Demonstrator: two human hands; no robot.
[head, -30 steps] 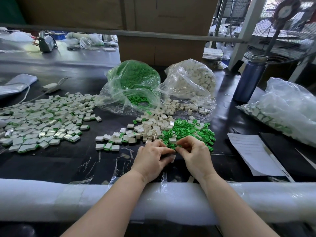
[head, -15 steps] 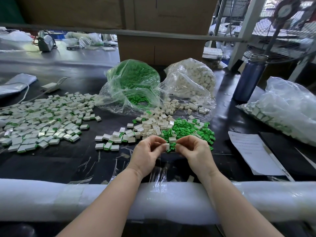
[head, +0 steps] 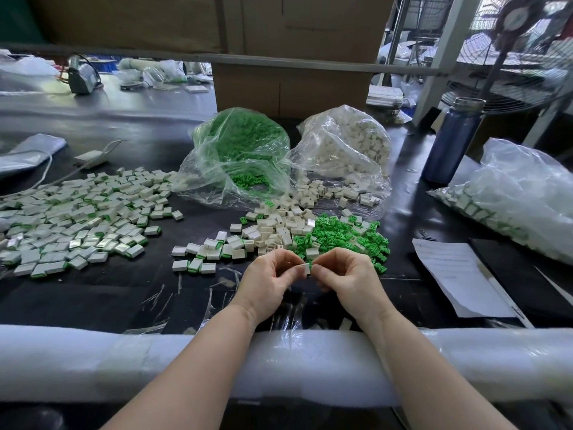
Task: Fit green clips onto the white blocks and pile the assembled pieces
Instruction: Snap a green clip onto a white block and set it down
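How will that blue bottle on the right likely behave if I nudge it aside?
The blue bottle stands tall and narrow, so a push near its cap would probably tip it; push low. Its smooth, metal-looking wall on the glossy black table suggests it would slide fairly easily. How full it is cannot be seen, so its weight is uncertain.

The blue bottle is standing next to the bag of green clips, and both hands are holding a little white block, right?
Not quite. In the head view the blue bottle stands right of the bag of white blocks, not beside the bag of green clips. Both the left hand and right hand do pinch a white block.
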